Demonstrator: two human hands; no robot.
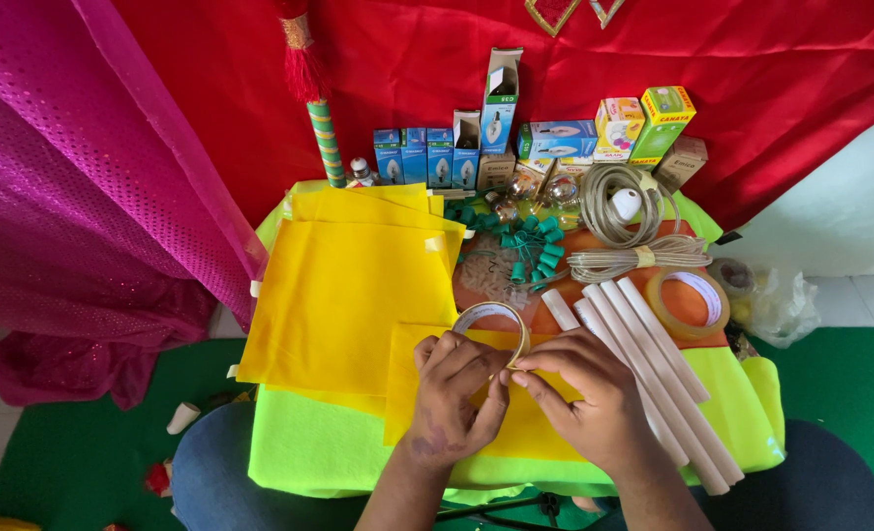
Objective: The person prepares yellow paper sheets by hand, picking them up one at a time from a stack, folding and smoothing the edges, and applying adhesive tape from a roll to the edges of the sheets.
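Both of your hands are closed on the roll of clear tape (493, 324): your left hand (452, 398) wraps its fingers around the near side of the ring, and your right hand (584, 393) pinches at the rim with thumb and forefinger, right where the two hands meet. You hold the roll upright, just above a yellow sheet (515, 413) that lies on the lime-green cloth (309, 447) across your lap.

Its ring is thin and pale, with a cardboard-coloured inner face, and you can see the yellow sheet through its hollow middle. Your fingers cover its lower half, so you cannot tell whether a loose end has been lifted from it.

A larger stack of yellow sheets (348, 295) lies to your left, touching the one under your hands. To your right, a row of white tubes (653, 364) runs slantwise, close beside your right hand, and a second, wider tape roll (691, 303) rests on the orange surface (688, 300) past them. Farther off lie a coil of beige cord (629, 231), a cluster of small green holders (530, 251) and several glass bulbs (545, 192). Small bulb boxes (447, 157) stand in a row against the red cloth backdrop (752, 69). Magenta fabric (83, 177) hangs at your left, and a green mat (73, 462) covers the floor.
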